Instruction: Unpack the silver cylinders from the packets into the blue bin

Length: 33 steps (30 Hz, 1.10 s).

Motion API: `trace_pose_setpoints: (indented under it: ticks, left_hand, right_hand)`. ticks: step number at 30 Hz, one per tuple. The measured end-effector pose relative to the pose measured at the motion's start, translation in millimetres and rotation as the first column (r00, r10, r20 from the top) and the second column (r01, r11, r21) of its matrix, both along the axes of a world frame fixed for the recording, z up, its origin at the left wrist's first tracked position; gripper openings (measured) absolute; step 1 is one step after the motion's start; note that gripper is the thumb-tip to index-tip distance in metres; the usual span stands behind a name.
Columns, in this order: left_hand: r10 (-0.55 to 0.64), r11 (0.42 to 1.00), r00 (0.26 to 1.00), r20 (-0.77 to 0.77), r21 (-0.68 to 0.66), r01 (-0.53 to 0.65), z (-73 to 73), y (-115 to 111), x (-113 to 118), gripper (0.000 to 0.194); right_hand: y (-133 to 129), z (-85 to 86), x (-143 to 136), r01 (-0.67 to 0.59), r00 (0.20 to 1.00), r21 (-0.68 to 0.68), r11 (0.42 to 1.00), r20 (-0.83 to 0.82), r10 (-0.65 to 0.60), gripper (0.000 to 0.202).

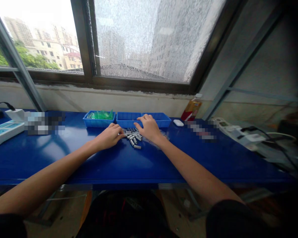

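Observation:
A loose pile of small silvery metal cylinders (132,136) lies on the blue table. At the pile's left edge is my left hand (111,136), thumb and fingers drawn together in a pinch; what sits between the tips, if anything, is too small to make out. My right hand (149,128) hovers over the pile's right side with thumb and fingers apart, its fingertips in front of a blue bin (160,123). Another blue bin (125,123) stands just behind the pile. Clear plastic bags (151,142) lie partly under my right wrist.
A blue bin (88,123) with green plastic pieces (103,115) stands at the left of the row. Rightward are a white case (178,123) and a bottle (191,109). Power strips (5,132) lie at the far left and far right. The table's front edge (129,181) is near me.

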<state>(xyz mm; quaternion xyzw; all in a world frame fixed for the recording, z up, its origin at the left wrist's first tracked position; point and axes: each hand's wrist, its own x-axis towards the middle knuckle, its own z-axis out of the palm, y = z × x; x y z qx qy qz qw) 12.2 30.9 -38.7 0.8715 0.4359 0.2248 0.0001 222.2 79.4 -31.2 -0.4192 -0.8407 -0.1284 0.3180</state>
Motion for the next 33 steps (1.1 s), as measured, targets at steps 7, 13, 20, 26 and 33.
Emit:
trace_pose_setpoints:
  ticks: [7,13,20,26,33]
  left_hand:
    - [0.077,0.985,0.946,0.314,-0.171,-0.023,7.0,0.2,2.0,0.023]
    - [0.095,0.989,0.958,0.271,-0.136,-0.059,12.5,-8.0,9.3,0.032]
    - [0.071,0.997,0.952,0.299,-0.03,-0.065,16.2,-16.4,14.5,0.036]
    - [0.096,0.995,0.9,0.424,-0.076,-0.071,14.2,-16.7,14.7,0.038]
    - [-0.006,0.999,0.889,0.458,0.041,-0.014,18.9,-16.6,8.6,0.026]
  right_hand:
    - [-40.4,3.8,-23.4,-0.28,0.949,-0.042,0.959,0.139,0.283,0.017]
    - [-38.5,1.9,-24.2,-0.242,0.968,0.008,0.97,0.07,0.241,0.01]
    - [-47.3,3.1,-27.7,-0.269,0.963,0.007,0.963,0.016,0.269,0.013]
    - [-52.2,6.7,-28.8,-0.286,0.958,0.073,0.956,0.045,0.283,0.017]
    - [-42.0,10.0,-25.1,-0.258,0.932,-0.076,0.963,-0.282,0.228,0.03]
